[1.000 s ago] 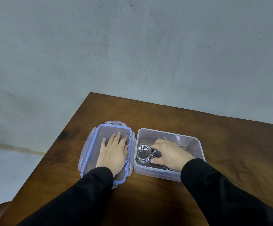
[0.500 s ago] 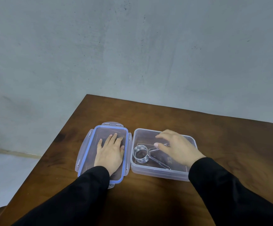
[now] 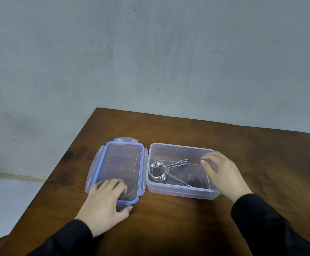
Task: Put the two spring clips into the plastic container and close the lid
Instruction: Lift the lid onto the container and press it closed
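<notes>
A bare grey wall [image 3: 150, 61] fills the upper half of my view, and a dark brown wooden table [image 3: 178, 215] takes the lower half, its far corner pointing up toward the middle of the frame.

My left hand [image 3: 104, 202], low and left of centre, lies palm down with the fingers loosely spread over the near end of the lid [image 3: 120, 163]; the thumb is curled at the lid's near latch tab. It grips nothing that I can see, though the fingertips are blurred. The lid lies flat on the table, rim up, clear with a blue seal, with latch flaps folded out at its sides and far end.

My right hand [image 3: 224, 176], right of centre, is open with the fingers loosely together and slightly curled, resting at the right wall of the container [image 3: 180, 190]. It holds nothing. The fingertips reach over the right rim.

The container is just beside the lid, to its right, open at the top. Inside it, in the left half, lies a clip [image 3: 159, 171]: a steel wire coil with two arms splaying to the right. I can make out only one coil; whether a second clip lies with it I cannot tell.

Black sleeves [image 3: 272, 228] cover both forearms at the bottom of the frame.
</notes>
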{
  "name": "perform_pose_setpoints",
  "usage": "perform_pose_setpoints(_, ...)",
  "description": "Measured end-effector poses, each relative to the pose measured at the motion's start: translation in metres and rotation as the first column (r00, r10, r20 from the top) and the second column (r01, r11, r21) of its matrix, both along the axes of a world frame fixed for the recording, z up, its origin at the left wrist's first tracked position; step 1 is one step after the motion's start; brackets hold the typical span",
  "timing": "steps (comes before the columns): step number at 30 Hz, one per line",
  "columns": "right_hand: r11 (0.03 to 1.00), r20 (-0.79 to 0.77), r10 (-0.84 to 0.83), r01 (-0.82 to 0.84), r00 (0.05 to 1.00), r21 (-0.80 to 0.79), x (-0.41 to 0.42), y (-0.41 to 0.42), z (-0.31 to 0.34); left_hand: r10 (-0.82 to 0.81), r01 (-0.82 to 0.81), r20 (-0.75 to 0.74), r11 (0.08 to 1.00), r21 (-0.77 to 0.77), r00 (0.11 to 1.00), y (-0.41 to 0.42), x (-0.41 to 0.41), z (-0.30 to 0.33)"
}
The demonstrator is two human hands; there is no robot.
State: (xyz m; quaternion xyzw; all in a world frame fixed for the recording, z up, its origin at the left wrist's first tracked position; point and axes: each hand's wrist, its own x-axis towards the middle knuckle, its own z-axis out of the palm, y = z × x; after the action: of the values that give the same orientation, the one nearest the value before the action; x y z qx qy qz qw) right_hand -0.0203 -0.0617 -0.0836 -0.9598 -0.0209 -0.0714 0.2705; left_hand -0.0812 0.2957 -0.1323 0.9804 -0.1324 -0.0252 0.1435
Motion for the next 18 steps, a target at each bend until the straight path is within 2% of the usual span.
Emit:
perform_pose_setpoints(5, 1.000, -0.023, -0.020, 0.020, 1.000, 0.006, -0.004, 0.000, -0.004, -0.080, 0.076, 0.073, 0.995, 0.066, 0.994, 0.012, -0.009, -0.024)
perform_pose_setpoints(11, 0.999, -0.044, -0.045, 0.044, 0.998, -0.016, -0.007, 0.001, -0.006, -0.187, 0.209, 0.320, 0.977, -0.035, 0.929, 0.018, -0.014, -0.028)
perform_pose_setpoints(15, 0.999, -0.043, -0.043, 0.042, 0.998, -0.018, -0.007, 0.000, -0.007, -0.071, 0.148, 0.532, 0.984, -0.103, 0.844, 0.019, -0.010, -0.010)
perform_pose_setpoints(18, 0.999, -0.040, -0.039, 0.038, 0.998, -0.025, -0.007, 0.000, -0.007, 0.032, 0.076, 0.695, 0.989, -0.124, 0.718, 0.026, -0.002, 0.012)
